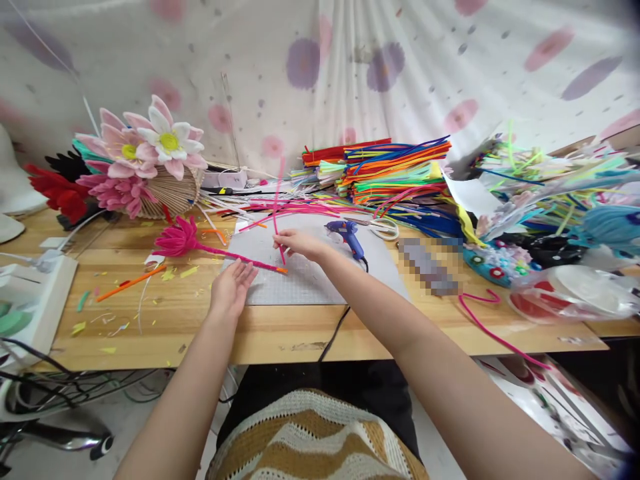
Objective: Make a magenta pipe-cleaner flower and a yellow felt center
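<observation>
My right hand (301, 244) pinches a pink pipe cleaner (277, 200) between thumb and fingers, its long end standing up above the grey cutting mat (320, 287). With the palm turned up and fingers apart, my left hand (233, 288) rests at the mat's left edge. Just beyond its fingertips lies the magenta stem of a fuzzy flower (179, 238); I cannot tell if they touch. The bloom points left and the stem's orange tip points right, below my right hand. A blue glue gun (347, 239) lies on the mat, right of my right hand.
Bundles of coloured pipe cleaners (395, 167) are stacked at the back. Finished fuzzy flowers (165, 140) stand at left, near a power strip (47, 307). Scissors (385, 229) lie behind the glue gun. An orange pipe cleaner (131, 283) and scraps lie left; a plastic-wrapped roll (575, 293) sits right.
</observation>
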Demonstrator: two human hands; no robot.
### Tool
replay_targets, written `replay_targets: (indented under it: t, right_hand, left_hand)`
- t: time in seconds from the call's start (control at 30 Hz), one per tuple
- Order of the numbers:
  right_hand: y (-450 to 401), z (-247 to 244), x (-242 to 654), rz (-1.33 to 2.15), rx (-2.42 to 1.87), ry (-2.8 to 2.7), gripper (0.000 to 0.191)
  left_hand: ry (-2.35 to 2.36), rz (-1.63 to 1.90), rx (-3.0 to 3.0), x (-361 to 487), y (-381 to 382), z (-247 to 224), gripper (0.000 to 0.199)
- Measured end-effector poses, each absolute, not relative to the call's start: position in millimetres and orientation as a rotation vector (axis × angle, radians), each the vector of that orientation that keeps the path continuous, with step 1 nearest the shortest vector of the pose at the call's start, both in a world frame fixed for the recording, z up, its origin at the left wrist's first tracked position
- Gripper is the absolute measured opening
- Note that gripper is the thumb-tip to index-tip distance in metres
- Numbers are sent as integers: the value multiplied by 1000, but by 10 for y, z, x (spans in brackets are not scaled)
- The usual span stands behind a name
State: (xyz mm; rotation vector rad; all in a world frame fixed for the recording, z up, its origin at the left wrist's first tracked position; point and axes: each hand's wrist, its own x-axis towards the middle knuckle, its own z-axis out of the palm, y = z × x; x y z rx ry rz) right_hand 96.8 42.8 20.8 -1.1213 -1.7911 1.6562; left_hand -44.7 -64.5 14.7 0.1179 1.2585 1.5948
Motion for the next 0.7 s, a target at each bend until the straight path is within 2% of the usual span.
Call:
replay_targets:
  t: [0.1,0.27,0.37,0.47,0.57,0.7]
  right_hand:
    - [499,262,751,1619,-1190,-2157,17]
    - [505,181,492,1738,-1003,-2397,14]
    - [419,138,466,1845,-895,-2388,13]
    - [291,189,556,1862,-744,-2325,13]
    - [177,297,767,1869,-630,-2230,19]
    - [149,339,1109,1815,-612,-2042,23]
  left_hand:
    - [1229,1579,17,-503,-531,196,8]
    - [1167,1471,-24,-568,-449,156,12]
    - [1187,1493,17,-532,-499,120,15]
    - [1215,1636,199,-445,-572,84,6]
    - [1294,1722,404,-336,-580,87,11]
    - [1333,1644,694,-165,-406,198,13]
